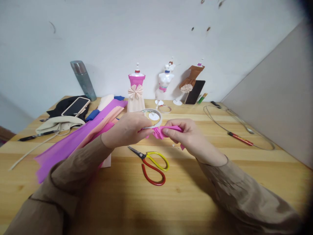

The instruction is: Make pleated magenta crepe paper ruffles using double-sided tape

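A gathered strip of pink crepe paper [158, 133] stretches between my two hands above the table. My left hand [128, 129] is closed, pinching the strip's left end. A roll of clear tape [160, 120] stands out from between its thumb and fingers, partly hidden by that hand. With thumb and forefinger, my right hand [188, 132] pinches the strip's right part, and a short pink end hangs below. Under the hands, scissors [154, 168] with one yellow and one red handle lie slightly open on the wooden table [190, 192].
Small mannequins [166, 78] stand along the wall, some dressed, among them one in a pink top [137, 81]. Purple paper sheets [73, 140], a phone [76, 106] and a flask [84, 81] are at left. A red-handled tool [241, 138] with a cable lies at right.
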The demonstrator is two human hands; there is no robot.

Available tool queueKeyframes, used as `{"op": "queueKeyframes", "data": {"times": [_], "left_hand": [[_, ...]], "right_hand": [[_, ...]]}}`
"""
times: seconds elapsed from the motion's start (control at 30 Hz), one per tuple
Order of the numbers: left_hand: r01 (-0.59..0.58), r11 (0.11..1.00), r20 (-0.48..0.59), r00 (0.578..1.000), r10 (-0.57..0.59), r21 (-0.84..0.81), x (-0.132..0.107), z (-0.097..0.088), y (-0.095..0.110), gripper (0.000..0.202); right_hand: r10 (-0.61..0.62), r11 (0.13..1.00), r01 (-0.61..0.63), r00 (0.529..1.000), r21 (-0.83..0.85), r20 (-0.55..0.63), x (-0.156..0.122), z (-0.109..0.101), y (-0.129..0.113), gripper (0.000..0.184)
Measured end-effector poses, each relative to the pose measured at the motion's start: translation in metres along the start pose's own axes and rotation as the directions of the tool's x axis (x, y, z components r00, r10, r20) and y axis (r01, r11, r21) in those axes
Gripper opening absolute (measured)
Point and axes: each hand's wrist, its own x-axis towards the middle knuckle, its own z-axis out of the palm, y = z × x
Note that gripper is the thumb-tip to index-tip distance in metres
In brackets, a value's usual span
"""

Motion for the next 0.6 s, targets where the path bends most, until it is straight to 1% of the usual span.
{"op": "queueKeyframes", "data": {"times": [0.2,0.4,0.6], "left_hand": [[0.008,1.0,0.023,1.0,-0.007,-0.019,-0.0004,-0.0014,0.0009,0.027],[-0.005,1.0,0.019,1.0,0.006,-0.008,0.0,0.0005,0.0008,0.026],[-0.021,0.998,-0.014,1.0,0.022,0.054,0.0006,-0.0011,0.007,0.026]], "right_hand": [[0.026,0.999,-0.025,0.999,0.025,-0.033,0.0011,0.0027,0.0024,0.016],[0.021,0.997,-0.019,1.0,0.077,-0.023,0.0012,0.0048,0.002,0.011],[-0.016,0.998,0.023,0.994,0.061,-0.11,-0.0005,0.0097,0.0023,0.012]]}}
